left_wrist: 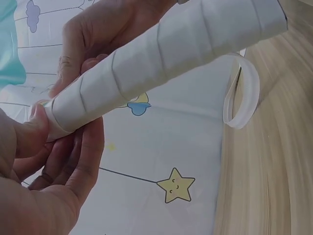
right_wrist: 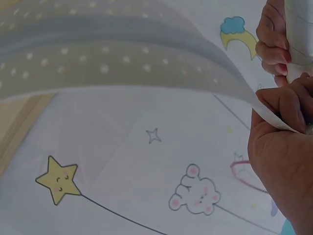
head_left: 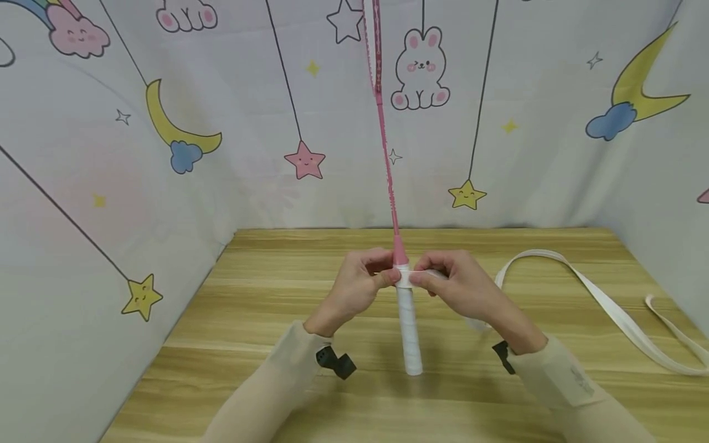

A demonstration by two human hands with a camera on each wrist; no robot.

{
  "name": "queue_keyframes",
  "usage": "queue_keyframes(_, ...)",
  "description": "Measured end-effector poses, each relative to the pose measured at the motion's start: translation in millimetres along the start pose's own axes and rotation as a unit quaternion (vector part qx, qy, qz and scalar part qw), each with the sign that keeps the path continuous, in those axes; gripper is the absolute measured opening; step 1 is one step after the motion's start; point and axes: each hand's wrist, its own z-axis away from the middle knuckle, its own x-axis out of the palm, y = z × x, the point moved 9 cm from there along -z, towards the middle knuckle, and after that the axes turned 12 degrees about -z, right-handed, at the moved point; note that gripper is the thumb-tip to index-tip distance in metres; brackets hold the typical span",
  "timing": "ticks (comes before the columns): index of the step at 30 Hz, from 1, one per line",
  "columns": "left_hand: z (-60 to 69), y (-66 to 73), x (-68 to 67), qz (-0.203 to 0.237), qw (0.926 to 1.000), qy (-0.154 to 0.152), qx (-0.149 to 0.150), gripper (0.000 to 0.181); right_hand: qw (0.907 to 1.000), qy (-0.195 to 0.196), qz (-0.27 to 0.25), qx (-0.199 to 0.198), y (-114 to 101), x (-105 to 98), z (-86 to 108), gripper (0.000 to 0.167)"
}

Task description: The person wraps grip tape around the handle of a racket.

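Observation:
A badminton racket with a pink shaft (head_left: pixel 386 147) stands nearly upright, its white-wrapped handle (head_left: pixel 410 335) pointing down toward me. My left hand (head_left: pixel 354 286) grips the top of the handle, the thumb pressing the white wrap near the pink cone. On the other side, my right hand (head_left: pixel 465 286) pinches a white strip of grip tape (right_wrist: pixel 117 56) close to the handle. The strip, dotted with small holes, trails from that hand and loops over the table on the right. Overlapping turns cover the handle (left_wrist: pixel 142 68) in the left wrist view.
A wood-grain table (head_left: pixel 238 369) lies beneath both hands. The loose tape (head_left: pixel 604 301) runs to the table's right edge. Behind and at the sides hangs a white curtain (head_left: pixel 249 111) printed with stars, moons and rabbits. The racket's head extends past the top of the head view.

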Motion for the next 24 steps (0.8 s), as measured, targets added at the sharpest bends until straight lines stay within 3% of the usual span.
queue_keyframes(9,1.0,-0.4,4.1,0.025,0.9993,-0.027,0.003,0.023,0.9997,-0.007,-0.023,-0.011,-0.7,3.0,-0.9,0.015)
queue_keyframes(18,2.1,0.4,6.0,0.07,0.9957,-0.056,-0.025,0.026,0.9979,0.001,-0.064,0.014,8.6,-0.1,-1.0,0.015)
queue_keyframes(24,3.2,-0.4,5.9,0.089,0.992,-0.074,-0.052,0.029,0.9923,-0.019,-0.121,0.017,15.6,3.2,-2.3,0.032)
